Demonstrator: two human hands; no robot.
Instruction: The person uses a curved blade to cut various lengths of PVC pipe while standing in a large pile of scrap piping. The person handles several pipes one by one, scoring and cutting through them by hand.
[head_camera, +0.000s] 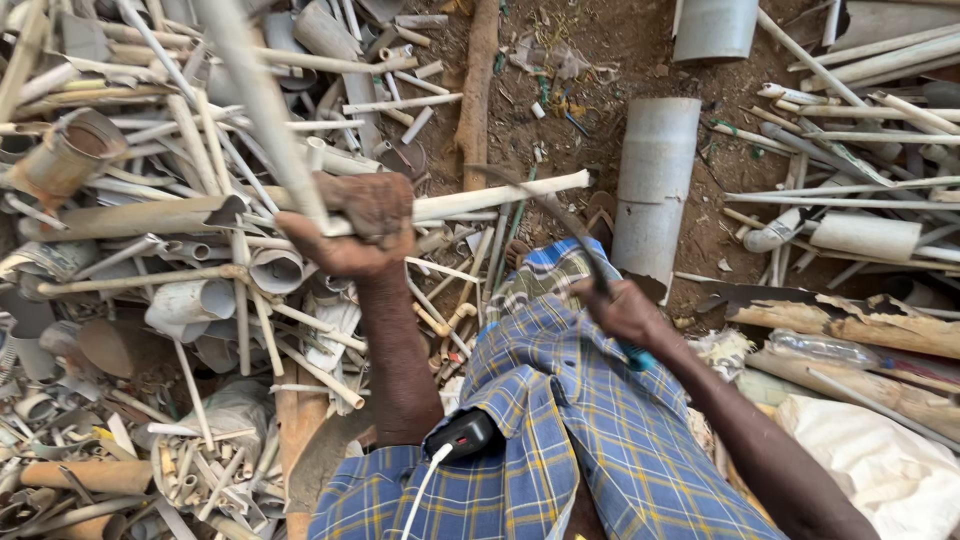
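Observation:
My left hand (358, 222) is closed around a thin white plastic pipe (262, 105) that rises up and to the left, blurred. My right hand (628, 312) grips the blue handle of a curved dark blade (560, 212), whose tip arcs over toward a longer white pipe (490, 196) lying across the heap. I sit with a blue and yellow checked cloth (580, 420) over my lap, one sandalled foot (600, 215) showing past it.
A dense heap of broken white pipes (160, 260) fills the left side. A wide grey pipe section (652, 185) lies ahead on bare dirt. More pipes (860, 130), bark slabs (850, 325) and a white sack (880, 460) lie right. A black device with a white cable (462, 435) rests on my lap.

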